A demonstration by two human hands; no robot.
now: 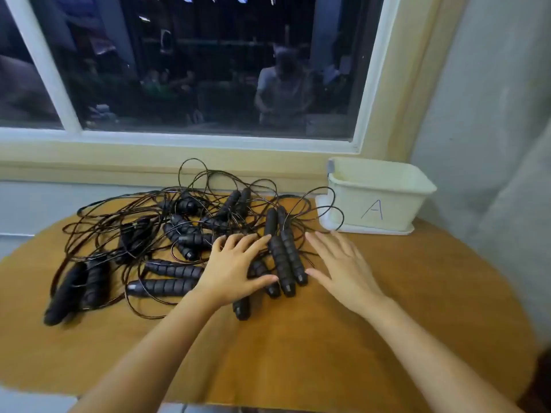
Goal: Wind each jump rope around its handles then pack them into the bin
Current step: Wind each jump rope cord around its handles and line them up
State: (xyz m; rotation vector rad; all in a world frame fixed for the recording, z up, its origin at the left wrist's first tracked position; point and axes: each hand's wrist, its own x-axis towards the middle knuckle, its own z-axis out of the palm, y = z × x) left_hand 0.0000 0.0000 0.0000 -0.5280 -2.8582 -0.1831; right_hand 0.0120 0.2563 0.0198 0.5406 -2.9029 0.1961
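Tangled black jump ropes (190, 239), ribbed foam handles, thin cords, heaped left of cream plastic bin (399, 204): probably light, snag-prone; take by handle pair (287, 260) between my spread, empty left hand (235, 263) and right hand (340, 263).

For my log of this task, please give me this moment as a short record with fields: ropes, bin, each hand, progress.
ropes: black jump ropes in one tangled pile on the wooden table, none wound
bin: white bin marked A, far right on the table; no rope seen inside
left hand: left hand open, fingers spread on handles
right hand: right hand open beside a pair of handles, holding nothing
progress: winding not yet begun
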